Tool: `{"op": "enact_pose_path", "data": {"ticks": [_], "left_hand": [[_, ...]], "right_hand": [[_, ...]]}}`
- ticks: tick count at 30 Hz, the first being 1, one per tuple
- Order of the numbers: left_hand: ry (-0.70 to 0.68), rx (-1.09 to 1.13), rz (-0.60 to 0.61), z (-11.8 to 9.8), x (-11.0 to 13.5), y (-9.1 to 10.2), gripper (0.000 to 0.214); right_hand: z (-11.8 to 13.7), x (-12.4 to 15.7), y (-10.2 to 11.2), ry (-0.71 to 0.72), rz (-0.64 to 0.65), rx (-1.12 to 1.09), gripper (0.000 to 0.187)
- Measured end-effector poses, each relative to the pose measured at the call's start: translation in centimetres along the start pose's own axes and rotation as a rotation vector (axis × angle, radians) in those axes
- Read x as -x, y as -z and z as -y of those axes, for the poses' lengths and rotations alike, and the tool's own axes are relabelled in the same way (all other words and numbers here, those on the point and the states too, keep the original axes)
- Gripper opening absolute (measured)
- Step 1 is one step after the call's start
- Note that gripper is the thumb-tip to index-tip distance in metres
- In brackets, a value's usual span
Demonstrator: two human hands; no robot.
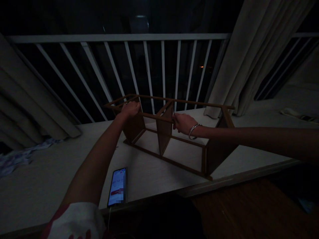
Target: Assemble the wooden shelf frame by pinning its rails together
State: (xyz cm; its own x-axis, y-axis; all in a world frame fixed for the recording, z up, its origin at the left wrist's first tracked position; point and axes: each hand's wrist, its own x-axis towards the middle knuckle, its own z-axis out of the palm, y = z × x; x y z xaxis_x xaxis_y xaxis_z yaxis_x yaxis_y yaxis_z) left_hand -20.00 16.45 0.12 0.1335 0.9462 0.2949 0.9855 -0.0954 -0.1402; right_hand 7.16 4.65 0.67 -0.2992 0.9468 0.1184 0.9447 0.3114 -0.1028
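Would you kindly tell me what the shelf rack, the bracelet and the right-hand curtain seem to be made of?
Shelf rack: probably wood or bamboo, low-sheen, from its brown, squared bars. Bracelet: likely polished metal, given its silvery glint. Right-hand curtain: apparently matte fabric, hanging in folds.

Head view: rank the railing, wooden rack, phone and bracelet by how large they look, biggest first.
1. Railing
2. Wooden rack
3. Phone
4. Bracelet, clearly the smallest

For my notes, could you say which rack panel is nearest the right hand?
The middle panel, beside the right hand; the other two stand nearer the ends.
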Motion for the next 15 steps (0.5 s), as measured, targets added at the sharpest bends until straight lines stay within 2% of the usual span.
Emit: {"op": "enact_pose_path", "data": {"ticks": [5, 8, 12, 15], "left_hand": [[0.139, 0.021, -0.111, -0.4, 1.2, 0.4, 0.049], [0.183, 0.063, -0.223, -0.9, 1.8, 0.8, 0.046], [0.202, 0.245, -0.389, -2.2, 2.8, 1.3, 0.036], [0.178, 0.418, -0.541, -4.2, 4.3, 1.4, 0.027]], "right_hand": [[0.4, -0.7, -0.6, 0.005, -0.007, 0.012, 0.045], [0.6, -1.1, -0.9, -0.005, -0.02, 0.003, 0.045], [1.2, -1.5, -0.9, -0.008, -0.031, -0.027, 0.044], [1.6, -1.6, -0.6, 0.002, -0.037, -0.046, 0.04]]}}
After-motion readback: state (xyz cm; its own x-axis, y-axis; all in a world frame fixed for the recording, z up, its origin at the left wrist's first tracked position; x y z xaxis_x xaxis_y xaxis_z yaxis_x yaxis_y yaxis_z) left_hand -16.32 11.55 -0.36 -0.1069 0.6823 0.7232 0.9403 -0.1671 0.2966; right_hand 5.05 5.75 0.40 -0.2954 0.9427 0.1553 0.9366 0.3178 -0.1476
